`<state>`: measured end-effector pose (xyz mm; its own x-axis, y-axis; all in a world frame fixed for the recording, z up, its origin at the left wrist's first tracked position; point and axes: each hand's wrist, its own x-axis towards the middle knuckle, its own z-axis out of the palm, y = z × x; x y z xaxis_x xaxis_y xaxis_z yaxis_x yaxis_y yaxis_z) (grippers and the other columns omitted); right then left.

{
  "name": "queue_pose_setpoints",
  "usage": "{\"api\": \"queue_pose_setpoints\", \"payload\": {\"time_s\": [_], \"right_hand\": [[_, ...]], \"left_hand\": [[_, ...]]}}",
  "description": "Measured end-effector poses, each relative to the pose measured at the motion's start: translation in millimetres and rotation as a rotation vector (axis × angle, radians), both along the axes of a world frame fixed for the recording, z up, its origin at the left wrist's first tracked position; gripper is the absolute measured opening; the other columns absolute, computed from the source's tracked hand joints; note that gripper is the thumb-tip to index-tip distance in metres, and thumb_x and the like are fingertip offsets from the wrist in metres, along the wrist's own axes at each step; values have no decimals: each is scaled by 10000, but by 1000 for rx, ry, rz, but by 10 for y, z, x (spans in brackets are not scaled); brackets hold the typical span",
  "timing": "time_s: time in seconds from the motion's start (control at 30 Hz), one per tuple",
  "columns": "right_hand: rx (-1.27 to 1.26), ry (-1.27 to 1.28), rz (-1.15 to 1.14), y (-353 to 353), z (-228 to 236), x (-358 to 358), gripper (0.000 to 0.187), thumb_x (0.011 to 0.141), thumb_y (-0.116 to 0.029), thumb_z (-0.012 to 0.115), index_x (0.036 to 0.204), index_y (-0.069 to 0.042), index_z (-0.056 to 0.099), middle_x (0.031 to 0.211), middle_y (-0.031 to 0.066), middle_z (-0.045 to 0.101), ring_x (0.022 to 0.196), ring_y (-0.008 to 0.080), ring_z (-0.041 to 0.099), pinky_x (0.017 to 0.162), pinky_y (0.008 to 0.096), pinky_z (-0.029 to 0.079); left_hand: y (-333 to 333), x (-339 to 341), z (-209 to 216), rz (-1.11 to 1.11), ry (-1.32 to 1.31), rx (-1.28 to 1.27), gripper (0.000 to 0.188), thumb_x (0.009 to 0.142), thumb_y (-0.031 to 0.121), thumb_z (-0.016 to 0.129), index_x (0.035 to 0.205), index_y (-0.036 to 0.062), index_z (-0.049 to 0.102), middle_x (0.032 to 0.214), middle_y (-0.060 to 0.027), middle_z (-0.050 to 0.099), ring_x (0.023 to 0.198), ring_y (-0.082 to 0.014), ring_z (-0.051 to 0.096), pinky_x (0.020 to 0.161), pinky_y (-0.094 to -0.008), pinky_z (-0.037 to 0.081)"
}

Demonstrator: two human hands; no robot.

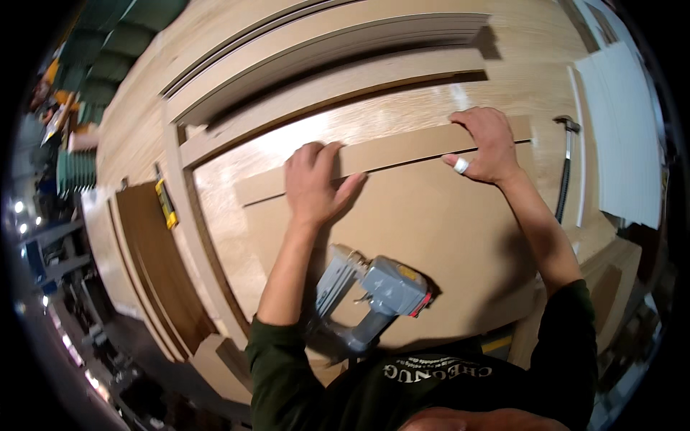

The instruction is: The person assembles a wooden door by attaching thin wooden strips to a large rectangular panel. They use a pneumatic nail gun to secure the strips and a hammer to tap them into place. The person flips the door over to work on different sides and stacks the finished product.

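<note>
Near us, the bulky grey nail gun [384,294] lies on the wide, flat brown board [424,223]; our left forearm [289,262] might knock it. Farther, our left hand [313,181] and right hand [491,147] span the narrow brown strip [406,147], fingers spread open; uneven pushing could skew it.

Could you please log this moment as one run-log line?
left hand: across brown strip; right hand: across same strip; strip: beside brown board, dark line between; nail gun: on board; hammer: lying to the right
</note>
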<state>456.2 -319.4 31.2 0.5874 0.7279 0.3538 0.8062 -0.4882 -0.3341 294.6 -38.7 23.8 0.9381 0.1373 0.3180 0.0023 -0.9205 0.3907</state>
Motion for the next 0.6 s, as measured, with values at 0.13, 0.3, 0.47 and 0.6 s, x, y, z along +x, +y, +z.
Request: {"api": "queue_pose_setpoints", "payload": {"time_s": [0.13,0.3,0.47,0.6], "right_hand": [[-115,-21,-30,-508,31,216,553,628,-391,790,1063,-103,606,1036,90,612,969,315,563,927,409,403],[-172,209,-150,-1071,279,514,549,639,-359,815,1081,-103,612,1049,90,599,971,299,552,872,392,438],[-156,365,-30,-1157,202,710,556,649,-319,835,1103,-85,615,1053,90,584,953,273,565,815,381,468],[-297,540,-142,-1099,386,675,510,665,-220,823,1112,-81,619,1046,76,594,935,256,584,799,366,471]], "left_hand": [[-28,-66,-89,-1,-5,-10,548,734,435,740,1130,78,611,1025,-142,568,961,-331,533,848,-428,422],[-29,22,-13,-32,-21,-3,572,719,396,765,1137,43,598,1043,-155,569,984,-332,535,861,-424,415],[-123,-38,-136,-41,-114,-94,523,811,411,691,1117,0,585,1034,-178,544,961,-353,535,832,-449,407],[-36,-51,-125,-55,-3,20,532,859,436,635,1108,-29,569,1046,-186,535,984,-369,537,830,-464,424]]}}
